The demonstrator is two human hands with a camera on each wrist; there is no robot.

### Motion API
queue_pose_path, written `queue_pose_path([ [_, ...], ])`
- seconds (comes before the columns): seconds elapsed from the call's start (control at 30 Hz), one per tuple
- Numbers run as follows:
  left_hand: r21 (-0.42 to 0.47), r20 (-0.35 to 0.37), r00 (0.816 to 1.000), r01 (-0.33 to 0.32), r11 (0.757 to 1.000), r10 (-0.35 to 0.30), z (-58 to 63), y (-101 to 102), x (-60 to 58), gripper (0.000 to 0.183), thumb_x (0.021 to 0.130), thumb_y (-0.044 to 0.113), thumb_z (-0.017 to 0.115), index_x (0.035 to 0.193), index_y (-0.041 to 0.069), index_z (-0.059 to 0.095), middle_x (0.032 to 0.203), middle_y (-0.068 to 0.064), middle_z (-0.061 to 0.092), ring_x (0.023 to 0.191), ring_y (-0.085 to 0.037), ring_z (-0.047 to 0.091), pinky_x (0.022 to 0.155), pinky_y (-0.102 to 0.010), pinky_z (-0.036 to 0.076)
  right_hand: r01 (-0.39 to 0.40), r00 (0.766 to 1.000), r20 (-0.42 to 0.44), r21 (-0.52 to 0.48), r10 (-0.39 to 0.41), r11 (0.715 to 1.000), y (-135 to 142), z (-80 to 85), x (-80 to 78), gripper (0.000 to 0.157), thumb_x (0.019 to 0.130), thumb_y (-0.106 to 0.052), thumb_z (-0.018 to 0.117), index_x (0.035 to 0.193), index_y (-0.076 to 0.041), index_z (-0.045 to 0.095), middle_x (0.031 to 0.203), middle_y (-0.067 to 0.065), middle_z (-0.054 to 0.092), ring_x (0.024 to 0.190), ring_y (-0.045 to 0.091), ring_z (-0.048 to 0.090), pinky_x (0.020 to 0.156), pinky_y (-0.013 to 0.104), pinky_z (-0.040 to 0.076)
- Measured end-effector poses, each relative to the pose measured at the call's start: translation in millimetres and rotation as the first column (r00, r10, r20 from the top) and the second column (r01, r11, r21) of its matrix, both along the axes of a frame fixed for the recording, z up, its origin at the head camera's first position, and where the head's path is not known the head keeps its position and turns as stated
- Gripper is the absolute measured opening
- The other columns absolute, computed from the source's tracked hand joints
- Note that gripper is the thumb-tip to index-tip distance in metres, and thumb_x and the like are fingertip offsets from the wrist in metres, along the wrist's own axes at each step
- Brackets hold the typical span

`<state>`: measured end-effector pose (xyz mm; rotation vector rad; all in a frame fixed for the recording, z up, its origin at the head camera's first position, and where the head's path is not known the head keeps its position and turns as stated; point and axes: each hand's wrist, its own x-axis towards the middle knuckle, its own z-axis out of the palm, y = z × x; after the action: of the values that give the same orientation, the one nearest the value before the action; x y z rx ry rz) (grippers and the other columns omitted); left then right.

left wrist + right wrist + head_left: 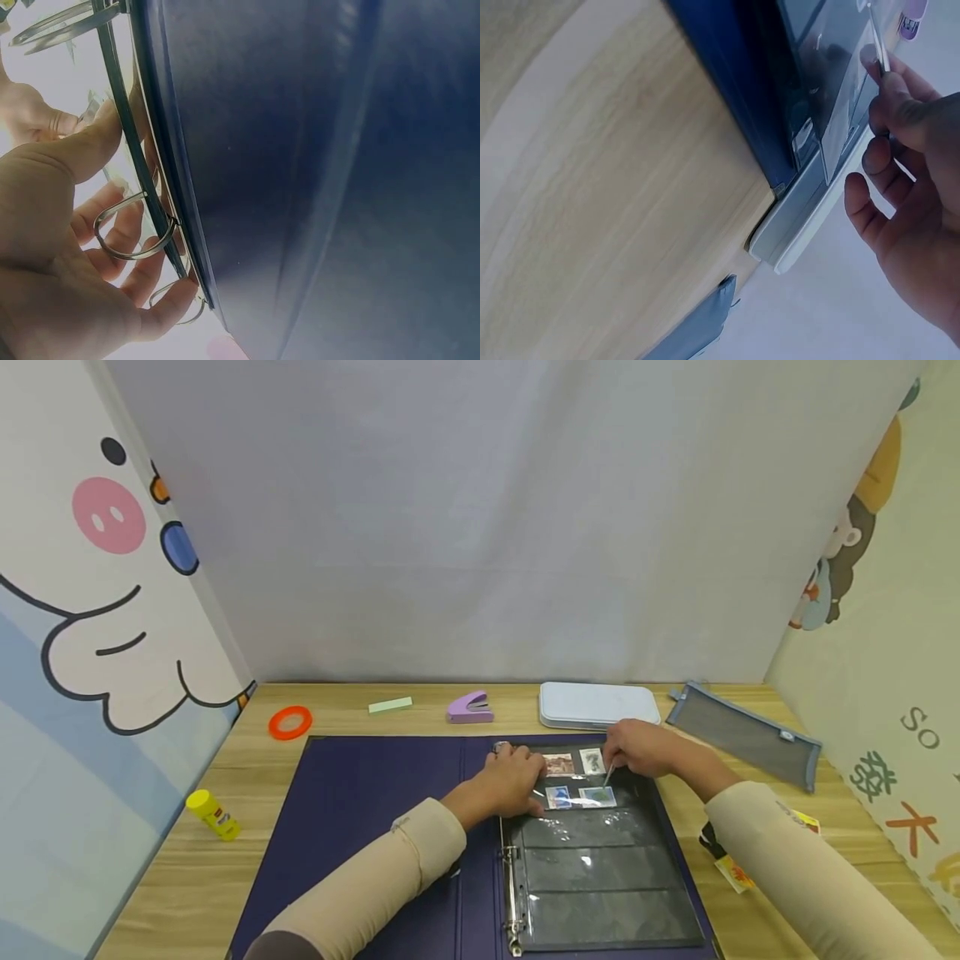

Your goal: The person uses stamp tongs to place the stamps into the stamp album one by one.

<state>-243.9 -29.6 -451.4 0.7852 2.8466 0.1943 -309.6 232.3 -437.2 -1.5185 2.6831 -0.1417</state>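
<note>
A ring binder album (390, 785) with dark blue covers lies open, with a black page of clear pockets (600, 868) on its right side. Two stamps, a brown one (558, 765) and a grey one (592, 761), sit in the top row. Below them are a blue stamp (557, 798) and a greenish stamp (592, 797). My right hand (639, 747) pinches slim metal tweezers (878, 37), their tips at the greenish stamp. My left hand (513, 781) rests on the page's upper left beside the metal rings (124, 255), fingers spread and slightly bent.
Along the back lie orange tape (290, 723), a pale green strip (390, 705), a purple stapler (470, 708), a white case (598, 704) and a grey mesh pouch (746, 739). A yellow glue stick (213, 815) is at left. Small colourful items (733, 873) lie partly under the right forearm.
</note>
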Motion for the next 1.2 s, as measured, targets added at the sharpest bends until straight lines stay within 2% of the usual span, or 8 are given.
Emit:
queue_pose_path([
  [0.17, 0.007, 0.003, 1.000, 0.002, 1.000, -0.002, 0.4, 1, -0.4, 0.054, 0.076, 0.049, 0.076, 0.118, 0.022, 0.055, 0.121, -0.001, 0.056, 0.106, -0.023, 0.046, 0.087, -0.041, 0.039, 0.012, 1.000, 0.004, 0.006, -0.012, 1.000, 3, 1.6, 2.3, 0.018, 0.080, -0.001, 0.068, 0.077, -0.018, 0.072, 0.072, -0.006, 0.058, 0.067, 0.009, 0.052, 0.066, 0.030, 0.045],
  [0.3, 0.015, 0.012, 1.000, 0.013, 1.000, -0.013, 0.9, 0, 0.6, 0.054, 0.077, 0.049, 0.075, 0.119, 0.022, 0.056, 0.123, -0.002, 0.056, 0.108, -0.023, 0.046, 0.088, -0.041, 0.039, 0.097, 0.992, 0.081, 0.031, -0.099, 0.995, 7, 5.8, 6.0, 0.017, 0.086, -0.003, 0.064, 0.082, -0.018, 0.072, 0.079, -0.006, 0.062, 0.074, 0.011, 0.057, 0.071, 0.032, 0.048],
  [0.43, 0.003, 0.005, 0.999, 0.041, 0.999, -0.041, 2.8, -3, 2.3, 0.057, 0.081, 0.050, 0.071, 0.126, 0.021, 0.053, 0.131, -0.005, 0.053, 0.117, -0.025, 0.047, 0.093, -0.043, 0.040, 0.254, 0.956, 0.151, -0.007, -0.250, 0.967, 24, 14.9, 10.7, 0.015, 0.091, -0.006, 0.059, 0.090, -0.014, 0.072, 0.087, -0.002, 0.064, 0.081, 0.014, 0.059, 0.074, 0.036, 0.049],
  [0.6, 0.004, -0.011, 0.999, 0.054, 0.999, -0.053, 10.3, -8, 4.5, 0.061, 0.084, 0.048, 0.068, 0.136, 0.021, 0.049, 0.136, -0.007, 0.049, 0.125, -0.028, 0.044, 0.101, -0.047, 0.037, 0.405, 0.906, 0.169, -0.090, -0.387, 0.910, 60, 21.9, 21.6, 0.016, 0.093, -0.007, 0.057, 0.097, -0.009, 0.072, 0.093, 0.003, 0.068, 0.083, 0.017, 0.061, 0.072, 0.036, 0.048],
  [0.77, -0.003, -0.027, 0.997, 0.073, 0.997, -0.073, 18.8, -11, 12.2, 0.057, 0.085, 0.048, 0.067, 0.134, 0.023, 0.050, 0.133, -0.005, 0.050, 0.124, -0.026, 0.044, 0.100, -0.048, 0.036, 0.474, 0.873, 0.198, -0.131, -0.445, 0.871, 94, 21.1, 37.8, 0.016, 0.094, -0.012, 0.058, 0.101, -0.011, 0.072, 0.094, 0.002, 0.069, 0.082, 0.012, 0.061, 0.070, 0.032, 0.047],
  [0.9, -0.010, -0.020, 0.995, 0.094, 0.996, -0.094, 20.8, -8, 24.5, 0.056, 0.085, 0.049, 0.066, 0.133, 0.024, 0.050, 0.134, -0.003, 0.051, 0.127, -0.026, 0.042, 0.100, -0.050, 0.034, 0.545, 0.830, 0.226, -0.138, -0.510, 0.827, 118, 19.0, 55.7, 0.016, 0.095, -0.013, 0.057, 0.103, -0.008, 0.070, 0.092, 0.003, 0.068, 0.078, 0.003, 0.056, 0.066, 0.028, 0.046],
  [1.0, -0.006, -0.013, 0.996, 0.094, 0.996, -0.094, 18.7, -6, 33.8, 0.056, 0.084, 0.050, 0.068, 0.131, 0.025, 0.051, 0.130, -0.002, 0.052, 0.124, -0.025, 0.043, 0.099, -0.048, 0.034, 0.591, 0.799, 0.223, -0.123, -0.558, 0.797, 135, 15.2, 70.7, 0.017, 0.096, -0.014, 0.056, 0.105, -0.008, 0.070, 0.095, 0.004, 0.068, 0.077, -0.001, 0.053, 0.065, 0.026, 0.045],
  [1.2, 0.002, -0.024, 0.997, 0.074, 0.997, -0.074, 8.5, -5, 43.0, 0.060, 0.077, 0.055, 0.071, 0.125, 0.022, 0.054, 0.123, -0.003, 0.054, 0.110, -0.022, 0.046, 0.091, -0.044, 0.036, 0.629, 0.764, 0.292, -0.141, -0.575, 0.764, 167, 2.3, 97.0, 0.020, 0.097, -0.012, 0.052, 0.107, -0.002, 0.067, 0.090, 0.005, 0.065, 0.064, -0.003, 0.048, 0.057, 0.023, 0.043],
])
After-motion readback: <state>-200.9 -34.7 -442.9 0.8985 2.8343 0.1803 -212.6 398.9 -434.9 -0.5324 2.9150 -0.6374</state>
